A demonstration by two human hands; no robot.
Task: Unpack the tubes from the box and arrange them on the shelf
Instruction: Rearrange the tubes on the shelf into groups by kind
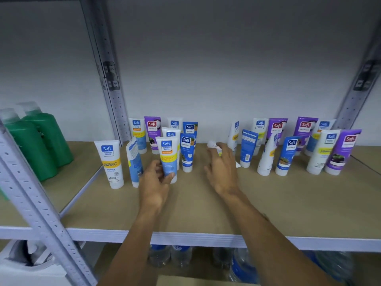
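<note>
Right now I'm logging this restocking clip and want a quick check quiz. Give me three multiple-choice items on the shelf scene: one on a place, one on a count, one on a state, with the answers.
1. Where do the green bottles stand?
A. left of the tubes
B. right of the tubes
C. in front of the tubes

2. How many green bottles show?
A. one
B. two
C. four

3. What is the left hand doing?
A. hanging empty
B. lifting a bottle
C. gripping the upright Vitamin C tube

Answers: 1 A, they stand past the post at the left; 2 B, two bodies with caps stand side by side; 3 C, its fingers and thumb curl round the tube.
</note>
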